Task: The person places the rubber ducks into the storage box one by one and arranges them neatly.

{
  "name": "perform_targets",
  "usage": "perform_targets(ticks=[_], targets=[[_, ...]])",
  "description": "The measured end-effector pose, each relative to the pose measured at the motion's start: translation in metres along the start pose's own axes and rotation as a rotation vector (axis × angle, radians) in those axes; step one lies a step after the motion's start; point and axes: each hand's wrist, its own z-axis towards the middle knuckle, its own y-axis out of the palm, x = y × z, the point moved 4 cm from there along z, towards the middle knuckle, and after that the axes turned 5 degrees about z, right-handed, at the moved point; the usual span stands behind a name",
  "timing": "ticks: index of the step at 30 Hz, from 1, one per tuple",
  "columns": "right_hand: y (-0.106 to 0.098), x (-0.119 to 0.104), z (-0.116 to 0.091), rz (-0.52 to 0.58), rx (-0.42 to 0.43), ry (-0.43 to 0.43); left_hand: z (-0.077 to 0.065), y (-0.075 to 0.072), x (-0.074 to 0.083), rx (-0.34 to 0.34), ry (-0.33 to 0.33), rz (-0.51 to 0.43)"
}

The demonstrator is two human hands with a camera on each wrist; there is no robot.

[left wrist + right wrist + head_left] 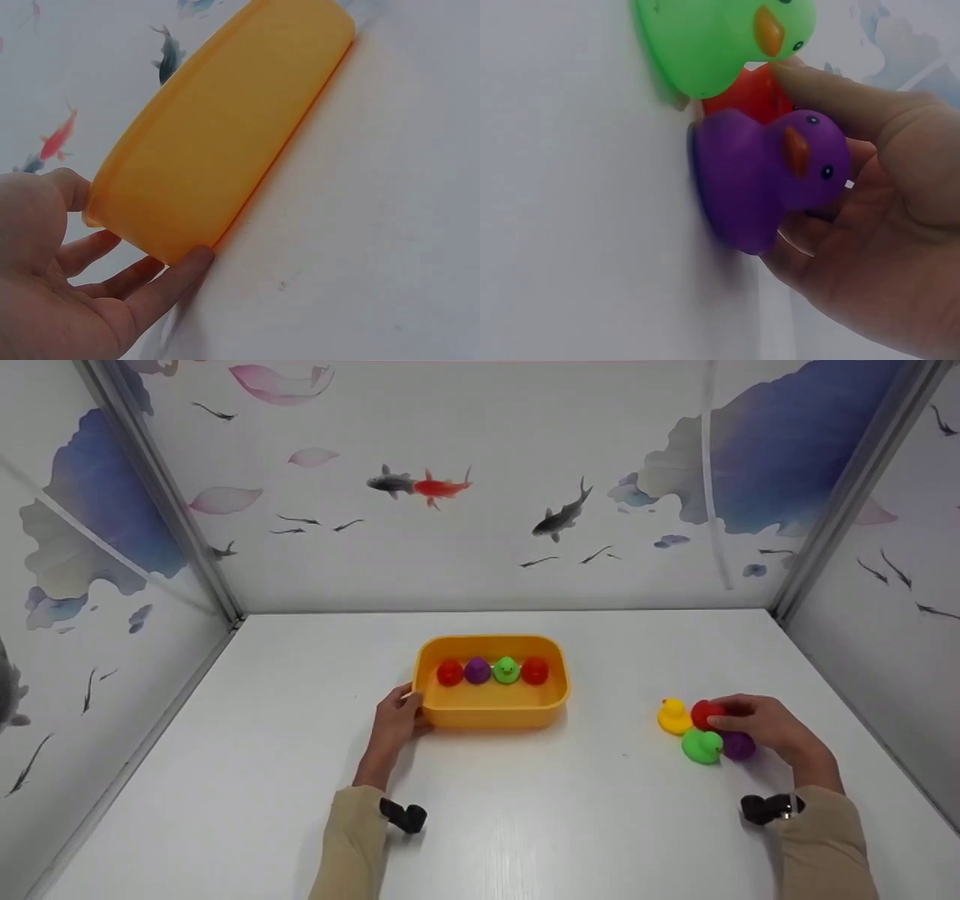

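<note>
My left hand (395,718) holds the near left corner of a yellow plastic bin (491,718). In the left wrist view, its fingers lie along the end wall and one fingertip sits at the bottom edge. Inside the bin stand a red duck (450,673), a purple duck (478,670), a green duck (506,670) and another red duck (535,670) in a row. To the right, my right hand (765,727) pinches a red toy duck (705,712), partly hidden behind a purple duck (742,172) in the right wrist view.
Around the pinched duck sit a yellow duck (674,718), a green duck (703,746) and a purple duck (739,746), close together on the white table (510,810). Printed panels (480,547) enclose the table at the back and sides.
</note>
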Motion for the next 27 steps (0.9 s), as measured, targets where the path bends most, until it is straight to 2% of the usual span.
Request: perform_targets(ticks=[11,27], targets=[[-0.005,-0.014,-0.001,0.037,0.027,-0.011,0.001,-0.001,0.001,0.007,0.019,-0.002],[-0.003,-0.034,-0.006,0.089,0.061,-0.036,0.002,0.0,0.0,0.005,-0.007,0.0]])
